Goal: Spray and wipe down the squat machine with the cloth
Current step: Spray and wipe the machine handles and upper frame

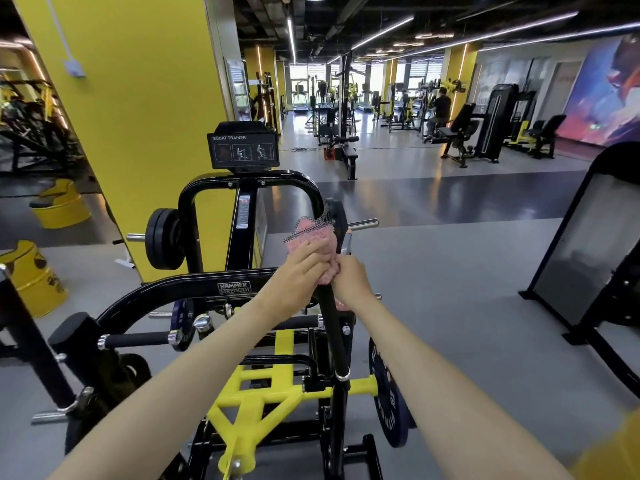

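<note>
The left hand and right hand clamp pink cloth around squat machine's bar.

From my station I count one squat machine, one pink cloth, and two grips: the left grip and right grip. At least three weight plates: a black plate, a purple plate, a blue plate. Two yellow barrels: near barrel, far barrel. One placard. One distant person.
</note>
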